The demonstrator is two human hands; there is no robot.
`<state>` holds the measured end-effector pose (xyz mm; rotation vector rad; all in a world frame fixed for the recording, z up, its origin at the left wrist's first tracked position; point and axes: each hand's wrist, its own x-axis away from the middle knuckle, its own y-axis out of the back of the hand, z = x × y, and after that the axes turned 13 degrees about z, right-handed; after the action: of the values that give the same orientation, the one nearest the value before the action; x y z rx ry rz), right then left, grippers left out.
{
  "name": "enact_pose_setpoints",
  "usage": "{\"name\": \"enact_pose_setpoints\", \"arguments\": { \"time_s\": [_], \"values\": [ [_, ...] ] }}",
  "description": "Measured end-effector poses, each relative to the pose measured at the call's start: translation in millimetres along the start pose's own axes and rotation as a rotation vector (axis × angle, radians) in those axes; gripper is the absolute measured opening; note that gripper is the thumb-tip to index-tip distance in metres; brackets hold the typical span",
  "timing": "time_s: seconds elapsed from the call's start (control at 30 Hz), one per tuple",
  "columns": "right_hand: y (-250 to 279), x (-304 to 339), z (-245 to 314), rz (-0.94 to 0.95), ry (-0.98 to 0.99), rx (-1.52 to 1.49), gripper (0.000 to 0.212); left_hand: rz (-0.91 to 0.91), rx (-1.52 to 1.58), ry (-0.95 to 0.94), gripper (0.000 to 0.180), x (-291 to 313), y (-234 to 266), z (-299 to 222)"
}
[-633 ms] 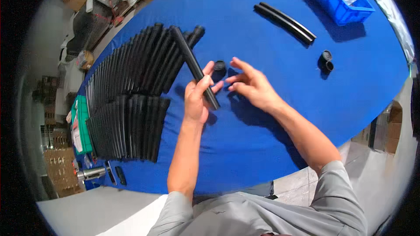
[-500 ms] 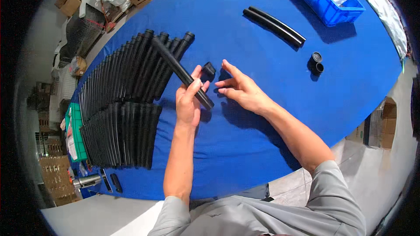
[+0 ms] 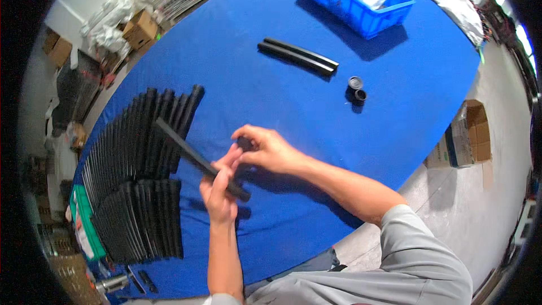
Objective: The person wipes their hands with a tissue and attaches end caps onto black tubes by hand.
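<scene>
My left hand (image 3: 222,196) is closed round a straight black tube (image 3: 189,153), which slants from upper left to lower right above the table. The thumb and fingers of my right hand (image 3: 274,151) close on a small round black cap (image 3: 245,143), partly hidden by the fingers. My left fingertips reach up close to this cap; whether they still touch it I cannot tell. Left of my hands, many black tubes lie side by side in two rows, an upper row (image 3: 127,135) with capped-looking ends and a lower row (image 3: 144,220).
Two loose black tubes (image 3: 296,57) lie farther off, with two small black caps (image 3: 357,89) to their right. Beyond stands a blue crate (image 3: 361,14) holding clear plastic bags. A green tray (image 3: 87,223) and a metal cylinder (image 3: 113,283) are at the left edge.
My right hand, apart with spread fingers before, has met my left and closed on the cap that was at my left fingertips. The whole view has shifted.
</scene>
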<state>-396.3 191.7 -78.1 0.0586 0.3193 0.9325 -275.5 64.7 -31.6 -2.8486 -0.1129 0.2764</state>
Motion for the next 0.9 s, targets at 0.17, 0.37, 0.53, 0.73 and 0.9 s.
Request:
{"name": "enact_pose_setpoints", "arguments": {
  "time_s": [0.17, 0.37, 0.53, 0.73, 0.9],
  "values": [
    [-1.5, 4.1, 20.1, 0.022, -0.11, -0.203, 0.04, -0.034, 0.225, -0.12, 0.032, 39.0, 25.6, -3.1],
    [-10.1, 5.3, 22.2, 0.203, -0.058, -0.371, 0.038, -0.12, 0.906, -0.08, 0.053, 105.6, 32.3, -3.4],
    [-8.2, 10.7, 36.4, 0.472, -0.248, -0.52, 0.033, -0.14, 1.071, -0.077, 0.045, 123.6, 25.1, 10.3],
    [-12.6, 7.7, 35.5, 0.509, -0.292, -0.616, 0.034, -0.023, 1.085, -0.084, 0.044, 134.4, 10.3, 6.3],
    [-9.0, 10.4, 37.2, 0.508, -0.307, -0.576, 0.034, 0.116, 1.15, -0.107, 0.046, 144.2, 6.8, 3.4]
  ]
}}
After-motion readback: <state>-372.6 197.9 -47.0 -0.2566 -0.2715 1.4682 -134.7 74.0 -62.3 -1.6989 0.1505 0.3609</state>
